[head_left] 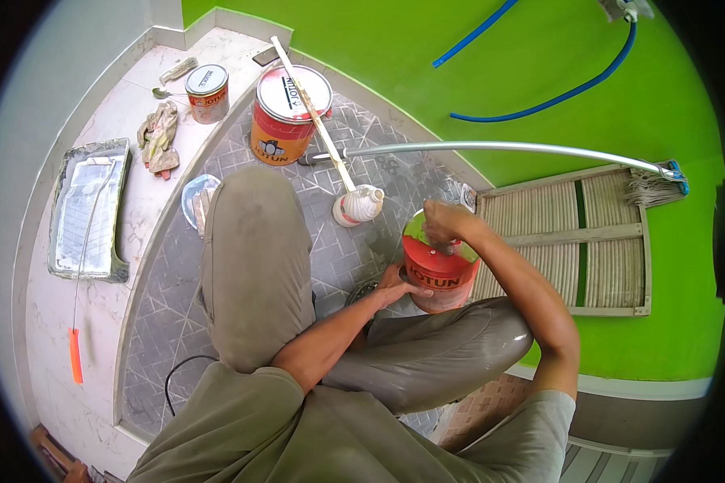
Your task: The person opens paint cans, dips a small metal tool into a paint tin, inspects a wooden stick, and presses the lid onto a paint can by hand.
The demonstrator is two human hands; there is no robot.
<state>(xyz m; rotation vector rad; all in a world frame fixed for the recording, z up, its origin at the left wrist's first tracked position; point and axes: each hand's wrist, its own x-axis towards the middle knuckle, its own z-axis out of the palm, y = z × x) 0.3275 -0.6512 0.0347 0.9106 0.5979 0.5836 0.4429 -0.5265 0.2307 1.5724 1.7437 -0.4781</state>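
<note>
A red JOTUN paint bucket (437, 270) stands between my legs, green showing inside its upper part. Against its near left side presses my left hand (398, 284), fingers curved round the wall. Over the bucket's opening is my right hand (445, 223), its fingers closed and pointing down. What those fingers hold, if anything, I cannot make out. Just left of the bucket is a whitish, wrapped bottle-like object (358, 206), with a long wooden stick (314, 117) reaching from it across a larger lidded JOTUN bucket (270, 133).
On the ledge at left lie a paint tray (71, 221), a roller with an orange handle (76, 354), a crumpled rag (159, 137) and a small paint can (208, 105). A mop (507, 146) and a slatted wooden panel (540, 217) lean by the green wall.
</note>
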